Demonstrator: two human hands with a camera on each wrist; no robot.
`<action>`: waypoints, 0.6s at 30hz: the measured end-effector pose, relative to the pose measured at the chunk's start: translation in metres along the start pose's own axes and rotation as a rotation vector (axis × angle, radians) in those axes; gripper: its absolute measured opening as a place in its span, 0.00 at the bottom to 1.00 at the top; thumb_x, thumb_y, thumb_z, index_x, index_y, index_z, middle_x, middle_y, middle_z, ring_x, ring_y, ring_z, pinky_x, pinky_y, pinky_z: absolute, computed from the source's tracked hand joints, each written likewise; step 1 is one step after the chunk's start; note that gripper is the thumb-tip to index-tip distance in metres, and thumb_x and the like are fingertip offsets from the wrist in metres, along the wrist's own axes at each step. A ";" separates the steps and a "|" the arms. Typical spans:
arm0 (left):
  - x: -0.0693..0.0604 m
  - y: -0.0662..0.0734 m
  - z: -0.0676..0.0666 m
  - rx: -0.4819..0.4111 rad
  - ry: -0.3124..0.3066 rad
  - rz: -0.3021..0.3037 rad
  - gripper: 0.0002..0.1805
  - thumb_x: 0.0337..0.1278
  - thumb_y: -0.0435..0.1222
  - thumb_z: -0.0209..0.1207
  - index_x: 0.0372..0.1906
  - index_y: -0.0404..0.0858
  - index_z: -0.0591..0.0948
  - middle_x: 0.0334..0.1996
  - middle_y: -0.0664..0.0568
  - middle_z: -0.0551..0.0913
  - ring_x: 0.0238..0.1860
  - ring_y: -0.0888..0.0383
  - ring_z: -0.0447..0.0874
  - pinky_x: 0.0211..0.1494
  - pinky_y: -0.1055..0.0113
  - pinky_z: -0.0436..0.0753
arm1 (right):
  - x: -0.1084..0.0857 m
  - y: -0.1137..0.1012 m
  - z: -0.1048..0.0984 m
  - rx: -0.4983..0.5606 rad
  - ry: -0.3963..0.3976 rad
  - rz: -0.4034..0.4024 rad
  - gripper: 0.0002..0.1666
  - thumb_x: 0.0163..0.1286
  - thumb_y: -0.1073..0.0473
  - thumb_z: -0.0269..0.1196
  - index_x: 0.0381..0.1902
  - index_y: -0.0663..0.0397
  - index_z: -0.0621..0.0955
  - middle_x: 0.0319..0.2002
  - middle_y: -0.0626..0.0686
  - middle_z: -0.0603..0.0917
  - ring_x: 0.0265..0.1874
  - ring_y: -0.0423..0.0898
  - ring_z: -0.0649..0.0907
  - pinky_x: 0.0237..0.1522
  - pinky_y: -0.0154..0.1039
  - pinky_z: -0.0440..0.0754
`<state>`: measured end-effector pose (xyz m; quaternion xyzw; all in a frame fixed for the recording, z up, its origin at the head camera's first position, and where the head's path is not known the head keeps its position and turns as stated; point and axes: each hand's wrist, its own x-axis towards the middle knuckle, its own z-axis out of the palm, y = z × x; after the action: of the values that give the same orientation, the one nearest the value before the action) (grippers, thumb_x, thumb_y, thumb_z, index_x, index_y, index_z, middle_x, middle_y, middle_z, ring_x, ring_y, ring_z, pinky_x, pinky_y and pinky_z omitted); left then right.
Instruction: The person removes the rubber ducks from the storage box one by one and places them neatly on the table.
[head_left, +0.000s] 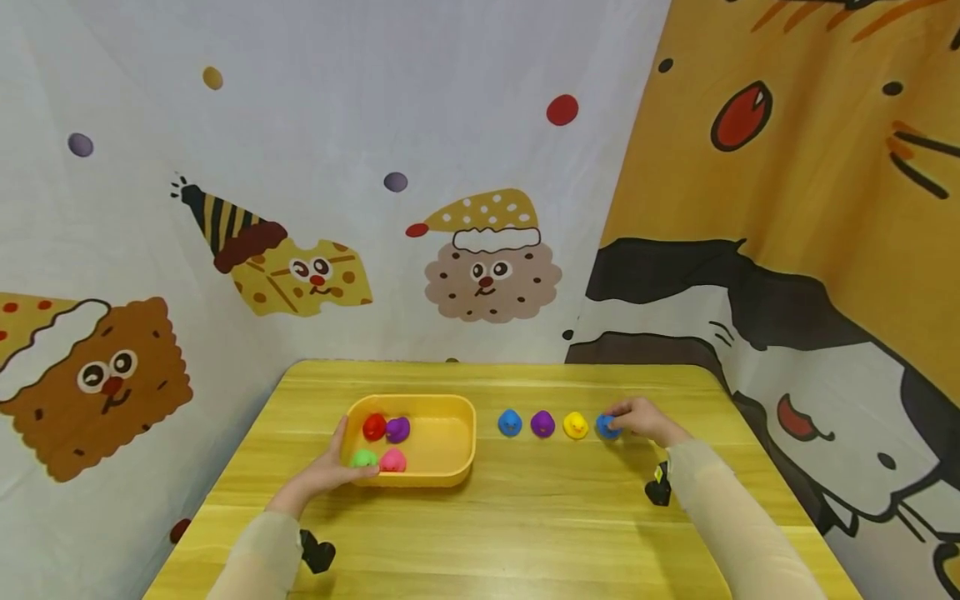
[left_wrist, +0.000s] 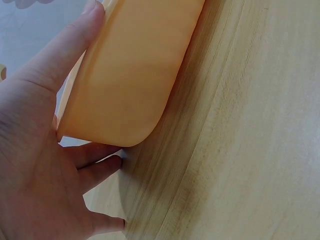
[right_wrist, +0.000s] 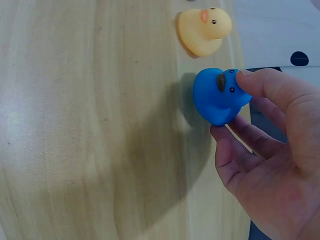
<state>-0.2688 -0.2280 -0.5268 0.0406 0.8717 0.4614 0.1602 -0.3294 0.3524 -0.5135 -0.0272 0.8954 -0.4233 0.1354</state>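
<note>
A blue duck (head_left: 607, 427) at the right end of a row is pinched between thumb and fingers of my right hand (head_left: 642, 419); the right wrist view shows the same blue duck (right_wrist: 215, 97) beside a yellow duck (right_wrist: 200, 32). To its left in the row stand the yellow duck (head_left: 575, 426), a purple duck (head_left: 543, 424) and another blue duck (head_left: 510, 422). My left hand (head_left: 324, 473) holds the left end of a yellow tray (head_left: 474, 442), thumb on the near rim. Inside lie red (head_left: 374, 427), purple (head_left: 397, 430), green (head_left: 364, 458) and pink (head_left: 393, 460) ducks.
The wooden table (head_left: 525, 533) extends in front of the tray and the row. Behind and beside it hangs a printed cloth (head_left: 480, 100) with cartoon figures. Black devices are strapped at both wrists.
</note>
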 end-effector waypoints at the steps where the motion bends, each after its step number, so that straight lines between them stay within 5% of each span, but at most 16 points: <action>1: 0.000 0.000 0.000 -0.005 -0.002 0.004 0.70 0.50 0.49 0.70 0.73 0.35 0.25 0.71 0.21 0.37 0.69 0.24 0.43 0.67 0.33 0.47 | 0.000 0.001 0.001 -0.003 -0.001 0.002 0.19 0.66 0.63 0.63 0.52 0.69 0.80 0.48 0.64 0.82 0.46 0.54 0.81 0.48 0.56 0.79; 18: 0.000 0.003 0.000 0.006 -0.008 -0.015 0.70 0.51 0.48 0.70 0.73 0.36 0.24 0.71 0.23 0.35 0.69 0.23 0.42 0.67 0.33 0.47 | -0.002 0.001 0.004 -0.043 0.010 -0.004 0.19 0.66 0.65 0.63 0.52 0.71 0.80 0.49 0.67 0.81 0.47 0.58 0.81 0.48 0.56 0.79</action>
<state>-0.2687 -0.2269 -0.5243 0.0365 0.8726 0.4576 0.1671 -0.3267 0.3497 -0.5162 -0.0298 0.9049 -0.4044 0.1293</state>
